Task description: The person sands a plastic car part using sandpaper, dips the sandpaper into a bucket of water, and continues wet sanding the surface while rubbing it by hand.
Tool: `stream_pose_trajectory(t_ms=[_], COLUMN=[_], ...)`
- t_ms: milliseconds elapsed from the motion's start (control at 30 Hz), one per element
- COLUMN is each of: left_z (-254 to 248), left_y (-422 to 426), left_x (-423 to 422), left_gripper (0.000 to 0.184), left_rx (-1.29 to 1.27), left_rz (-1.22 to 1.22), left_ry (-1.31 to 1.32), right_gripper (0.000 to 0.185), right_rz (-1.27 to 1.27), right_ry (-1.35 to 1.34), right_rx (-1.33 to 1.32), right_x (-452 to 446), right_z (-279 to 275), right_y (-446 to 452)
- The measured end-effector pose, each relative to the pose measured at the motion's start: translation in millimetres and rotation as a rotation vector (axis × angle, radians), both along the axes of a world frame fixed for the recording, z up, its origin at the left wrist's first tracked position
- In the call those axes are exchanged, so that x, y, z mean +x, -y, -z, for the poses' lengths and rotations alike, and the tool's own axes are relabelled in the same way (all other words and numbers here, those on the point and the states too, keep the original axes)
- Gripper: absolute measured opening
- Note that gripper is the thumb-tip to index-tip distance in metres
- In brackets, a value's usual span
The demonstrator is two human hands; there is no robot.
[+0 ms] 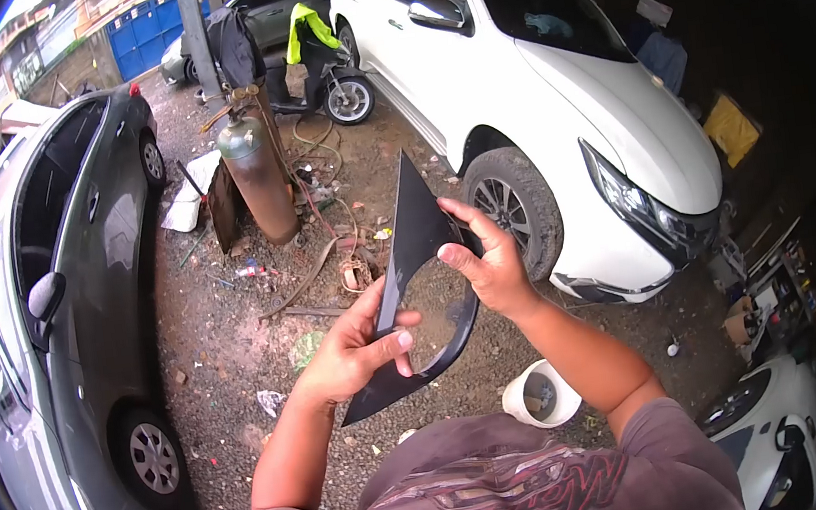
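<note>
A black car trim piece [412, 216], pointed at both ends with a curved opening in its middle, is held up in front of my chest. My left hand [353, 350] is closed round its long straight edge, with fingertips showing through the opening. On the other side my right hand [492, 266] pinches the piece near its upper right corner, thumb on the near face and a finger along the rim. The piece is tilted, one tip pointing up and the other down to the left. Some of the right fingers are hidden behind it.
A grey car [75, 243] stands at left, a white SUV [550, 88] at right. Ahead are a gas cylinder [260, 176], hoses [327, 254] on gravel, and a scooter [348, 99]. A white bucket [541, 395] sits near my right arm; another white vehicle [788, 413] is lower right.
</note>
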State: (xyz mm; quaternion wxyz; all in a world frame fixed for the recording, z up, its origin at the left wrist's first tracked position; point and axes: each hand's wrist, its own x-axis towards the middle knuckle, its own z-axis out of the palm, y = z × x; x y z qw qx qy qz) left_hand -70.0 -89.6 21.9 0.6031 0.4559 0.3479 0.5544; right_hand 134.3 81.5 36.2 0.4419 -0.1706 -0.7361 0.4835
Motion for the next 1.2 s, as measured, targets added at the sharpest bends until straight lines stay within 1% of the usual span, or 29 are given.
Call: stream_pose_trajectory(t_ms=[33,100,133,200,233,300,333,367,433,500,533,567,633,667,700,767,800,833,900,933,967,1033,1067,1100,1200], left_z=[-0.4,-1.2,-1.7,-2.0,-1.2,2.3,6.0,8.7,2.4,-0.5,-4.0,-2.2,4.1,9.7,8.1,2.9,1.7,4.0,11.7,13.3,12.6,9.0,8.7,7.9,9.0], left_y=[-5.4,-8.5,-9.6,-9.9,-9.7,-10.4,-10.4,-9.8,-5.4,-2.2,0.9,1.5,2.9,4.7,5.8,9.5,10.6,11.2,12.2,14.3,15.6,17.1,18.0,18.9,23.0], left_x=[2.6,7.1,7.7,10.5,12.3,13.6,14.5,16.1,15.0,15.5,17.0,18.6,19.0,19.3,18.6,20.0,19.0,19.6,22.4,23.4,22.7,21.8,21.8,22.2,21.9], left_gripper=[0.086,0.074,0.074,0.074,0.074,0.075,0.075,0.076,0.077,0.077,0.072,0.072,0.071,0.069,0.069,0.073,0.072,0.072,0.069,0.069,0.069,0.069,0.069,0.069,0.069], left_rx=[-0.005,-0.002,0.012,0.031,0.040,0.043,0.064,0.083,0.102,0.043,0.041,0.044,0.053,0.061,0.062,0.051,0.055,0.059,0.067,0.082,0.078,0.059,0.069,0.073,0.042], left_rz=[-0.020,-0.093,-0.086,-0.092,-0.096,-0.087,-0.082,-0.075,-0.024,-0.010,-0.017,-0.013,-0.013,-0.002,0.001,-0.040,-0.048,-0.050,-0.102,-0.102,-0.098,-0.116,-0.108,-0.109,-0.102], left_ry=[-0.067,-0.071,-0.063,-0.068,-0.093,-0.053,-0.068,-0.087,-0.109,-0.071,-0.041,-0.037,-0.064,-0.075,-0.075,-0.016,-0.022,-0.023,-0.080,-0.088,-0.090,-0.090,-0.065,-0.067,-0.094], right_gripper=[0.062,0.055,0.055,0.051,0.051,0.051,0.054,0.056,0.054,0.052,0.053,0.053,0.052,0.050,0.050,0.050,0.051,0.051,0.049,0.050,0.050,0.051,0.052,0.052,0.051], right_rz=[0.079,0.175,0.168,0.343,0.333,0.282,0.152,0.025,0.015,0.202,0.267,0.269,0.034,-0.029,-0.026,0.233,0.291,0.292,0.009,-0.067,-0.064,0.235,0.315,0.317,-0.042], right_ry=[0.073,0.161,0.182,0.227,0.246,0.336,0.414,0.492,0.509,0.547,0.550,0.556,0.565,0.573,0.574,0.604,0.590,0.588,0.555,0.571,0.572,0.588,0.577,0.574,0.571], right_rx=[0.198,0.350,0.367,0.800,0.812,1.186,1.226,1.257,1.280,1.267,1.288,1.290,1.292,1.296,1.296,1.336,1.355,1.359,1.287,1.318,1.313,1.400,1.425,1.428,1.354], right_x=[-0.2,5.1,7.4,10.5,12.6,14.0,16.4,18.1,17.5,15.5,15.3,17.3,21.1,26.1,23.3,17.3,16.1,17.3,19.7,23.3,20.6,12.0,13.4,14.4,22.1], right_z=[-0.3,-5.5,-12.3,-25.9,-31.9,-43.4,-44.4,-42.7,-44.4,-68.4,-74.1,-72.6,-62.7,-52.9,-58.8,-84.0,-91.5,-85.3,-65.4,-60.9,-64.6,-87.0,-96.3,-93.1,-65.0], right_y=[-4.7,-5.0,-9.4,-13.3,-7.6,16.0,34.9,48.7,41.0,15.1,3.0,10.8,36.5,41.2,33.9,4.7,-6.1,3.6,40.9,50.5,41.9,2.0,-12.5,-3.2,48.5])
